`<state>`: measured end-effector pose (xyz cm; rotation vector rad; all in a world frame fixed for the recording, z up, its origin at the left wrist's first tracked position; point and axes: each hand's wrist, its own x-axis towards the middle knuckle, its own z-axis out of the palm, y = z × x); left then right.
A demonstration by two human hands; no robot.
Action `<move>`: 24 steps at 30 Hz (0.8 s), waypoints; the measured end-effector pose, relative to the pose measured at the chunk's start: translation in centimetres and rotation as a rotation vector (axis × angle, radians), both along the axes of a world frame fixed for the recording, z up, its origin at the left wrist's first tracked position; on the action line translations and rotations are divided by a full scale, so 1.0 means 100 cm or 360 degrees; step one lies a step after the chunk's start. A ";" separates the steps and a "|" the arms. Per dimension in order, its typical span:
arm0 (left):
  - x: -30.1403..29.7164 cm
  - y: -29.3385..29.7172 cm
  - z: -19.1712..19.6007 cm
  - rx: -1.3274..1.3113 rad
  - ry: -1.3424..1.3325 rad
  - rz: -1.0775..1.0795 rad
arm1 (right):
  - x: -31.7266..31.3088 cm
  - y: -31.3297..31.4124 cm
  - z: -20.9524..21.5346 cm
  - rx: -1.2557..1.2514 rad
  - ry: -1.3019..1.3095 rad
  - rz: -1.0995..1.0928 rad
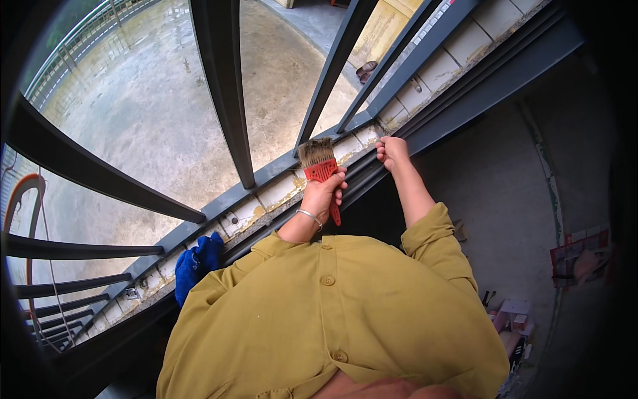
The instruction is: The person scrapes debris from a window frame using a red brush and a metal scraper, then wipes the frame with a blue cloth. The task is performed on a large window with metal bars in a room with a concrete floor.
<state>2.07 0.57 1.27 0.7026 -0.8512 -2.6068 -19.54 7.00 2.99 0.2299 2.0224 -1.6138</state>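
A flat paintbrush with a red handle and dusty, splayed bristles is gripped in my left hand. Its bristles point away from me and lie over the white-tiled sill, near the foot of a dark window bar. My right hand is closed, fingers curled, at the sill's inner edge beside the dark window track. Whatever it pinches, if anything, is hidden. Yellowish crumbly patches and grit mark the tiles between the two hands and further left.
Dark metal bars rise from a rail along the sill. A blue cloth hangs over the sill at left. An orange curved hook-like object is beyond the bars at far left. Shoes sit outside. Boxes and small items are low right.
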 end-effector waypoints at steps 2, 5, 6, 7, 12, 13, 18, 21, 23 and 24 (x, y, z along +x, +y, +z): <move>0.000 0.000 0.000 0.0004 -0.0002 0.0002 | -0.002 0.001 0.001 -0.0102 -0.0142 -0.0051; 0.001 0.000 0.000 0.0003 0.0001 0.0010 | -0.005 0.000 -0.001 -0.0265 -0.0302 -0.0053; 0.001 0.000 0.000 -0.0001 0.0005 0.0010 | -0.006 -0.002 -0.005 -0.0304 -0.0352 -0.0050; 0.001 0.000 0.000 -0.0007 0.0008 0.0007 | -0.009 -0.004 -0.009 -0.0344 -0.0402 -0.0046; -0.002 0.001 0.002 -0.0044 0.0004 -0.0032 | -0.049 -0.006 -0.065 -0.0431 -0.0241 -0.0321; 0.000 0.000 0.001 -0.0031 -0.0007 -0.0013 | -0.039 -0.010 -0.052 -0.0447 -0.0296 -0.0298; 0.000 0.000 0.000 -0.0027 0.0000 -0.0001 | -0.015 -0.004 -0.012 -0.0612 -0.0485 -0.0305; 0.000 0.000 0.001 -0.0020 0.0001 -0.0007 | -0.008 -0.004 -0.011 -0.0653 -0.0487 -0.0177; 0.000 0.000 0.002 -0.0018 0.0002 -0.0003 | -0.009 -0.005 -0.013 -0.0714 -0.0473 -0.0177; 0.000 0.000 0.003 -0.0021 0.0002 -0.0003 | -0.011 -0.006 -0.015 -0.0720 -0.0447 -0.0207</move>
